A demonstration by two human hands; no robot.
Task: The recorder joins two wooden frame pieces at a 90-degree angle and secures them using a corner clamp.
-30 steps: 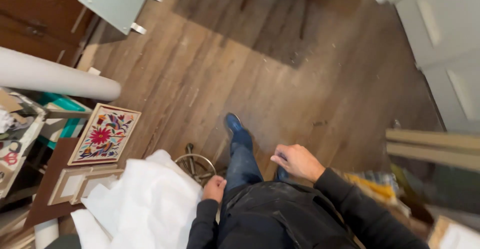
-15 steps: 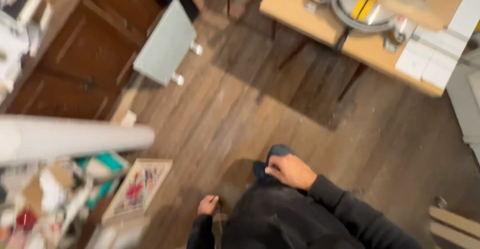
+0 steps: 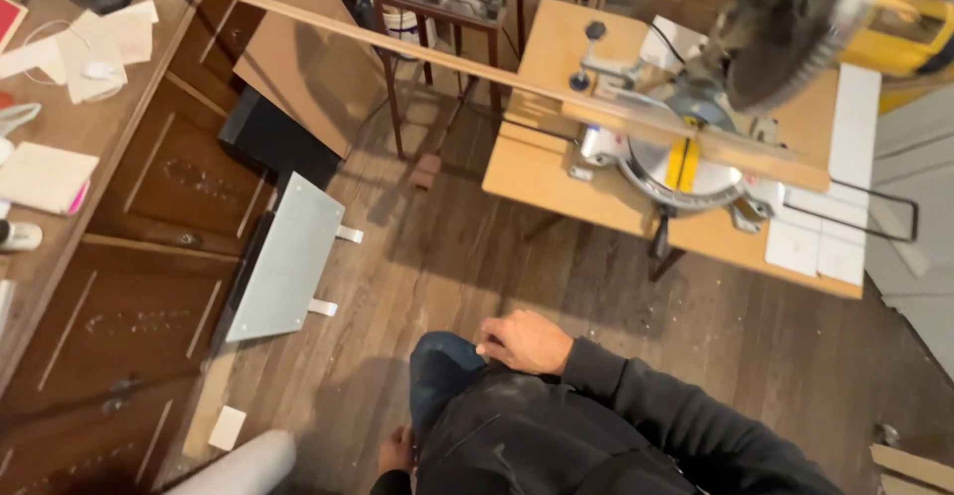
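Your right hand (image 3: 527, 341) rests loosely curled and empty on your knee (image 3: 442, 371); your left hand (image 3: 397, 450) is mostly hidden, can't tell. That long wood strip (image 3: 477, 68) overhanging the miter saw (image 3: 696, 127) at upper right could snag you and swing.

saw (image 3: 686, 152) on workbench (image 3: 556, 172), at 1 o'clock from the person | long strip of wood (image 3: 397, 46) across saw, running to 11 o'clock | stool (image 3: 442, 3) behind workbench, 12 o'clock | metal panel (image 3: 288, 256) leaning on cabinet (image 3: 109, 306), 9 o'clock | right hand (image 3: 525, 341) on knee (image 3: 442, 356) | left hand (image 3: 397, 450) beside leg, 6 o'clock
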